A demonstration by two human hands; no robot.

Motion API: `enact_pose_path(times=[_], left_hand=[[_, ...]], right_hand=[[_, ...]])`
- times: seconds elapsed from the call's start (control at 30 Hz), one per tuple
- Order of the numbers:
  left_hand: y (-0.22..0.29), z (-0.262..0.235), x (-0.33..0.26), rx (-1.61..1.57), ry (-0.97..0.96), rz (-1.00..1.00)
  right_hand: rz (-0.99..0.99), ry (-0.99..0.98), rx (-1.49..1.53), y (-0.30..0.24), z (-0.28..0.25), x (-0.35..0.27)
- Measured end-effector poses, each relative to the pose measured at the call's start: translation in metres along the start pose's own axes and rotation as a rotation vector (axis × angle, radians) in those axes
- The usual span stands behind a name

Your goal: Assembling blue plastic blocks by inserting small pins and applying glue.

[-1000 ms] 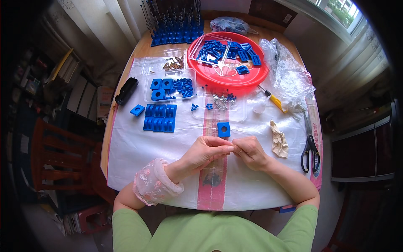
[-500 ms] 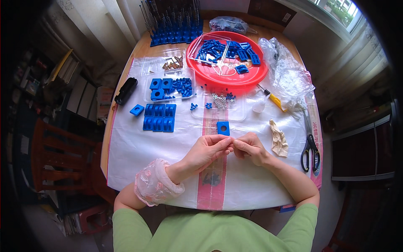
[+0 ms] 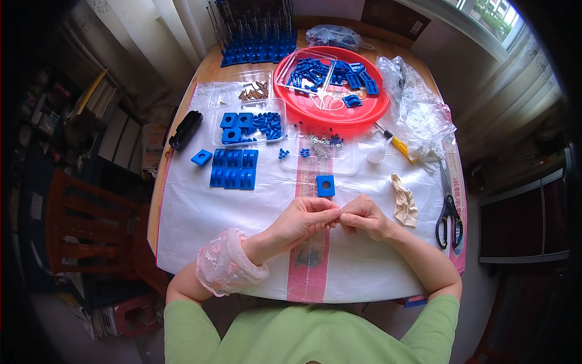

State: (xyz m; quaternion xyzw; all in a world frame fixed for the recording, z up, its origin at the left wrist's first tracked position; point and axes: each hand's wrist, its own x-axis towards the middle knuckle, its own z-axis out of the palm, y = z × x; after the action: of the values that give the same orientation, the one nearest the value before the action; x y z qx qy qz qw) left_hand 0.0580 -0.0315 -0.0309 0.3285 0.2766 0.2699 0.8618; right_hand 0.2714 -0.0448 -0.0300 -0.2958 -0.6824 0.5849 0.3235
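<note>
My left hand (image 3: 306, 219) and my right hand (image 3: 364, 219) meet fingertip to fingertip over the pink stripe of the table cover. Both are closed in a pinch, and whatever is between the fingers is hidden or too small to name. Just beyond them lies a square blue plastic piece (image 3: 325, 185) with a round hole. Farther off, a shallow clear tray (image 3: 348, 164) carries small metal nuts (image 3: 322, 145) and tiny blue parts. Two little clusters of blue bits (image 3: 284, 153) sit near its left side.
Left are rows of blue ridged blocks (image 3: 233, 170), a clear box of blue parts (image 3: 218, 136), a black case (image 3: 186, 130) and brass screws (image 3: 254, 91). A red basin (image 3: 294, 112) stands behind. Right are a yellow-handled screwdriver (image 3: 400, 147), a cream glove-like cloth (image 3: 404, 202), scissors (image 3: 448, 224) and crumpled plastic (image 3: 418, 109).
The view has shifted slightly. My hands stay together, with the left thumb and fingers now stretched a bit straighter toward the right hand's fingertips. The things on the table have not moved.
</note>
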Motion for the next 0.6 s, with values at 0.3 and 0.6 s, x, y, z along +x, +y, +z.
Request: enact_pose_path(times=[0.3, 0.6], left_hand=[[0.088, 0.032, -0.046, 1.175, 0.375, 0.717], [0.117, -0.001, -0.095, 1.569, 0.714, 0.504]], right_hand=[[-0.058, 0.419, -0.134, 0.006, 0.008, 0.001], [-0.251, 0.449, -0.928, -0.012, 0.017, 0.019]])
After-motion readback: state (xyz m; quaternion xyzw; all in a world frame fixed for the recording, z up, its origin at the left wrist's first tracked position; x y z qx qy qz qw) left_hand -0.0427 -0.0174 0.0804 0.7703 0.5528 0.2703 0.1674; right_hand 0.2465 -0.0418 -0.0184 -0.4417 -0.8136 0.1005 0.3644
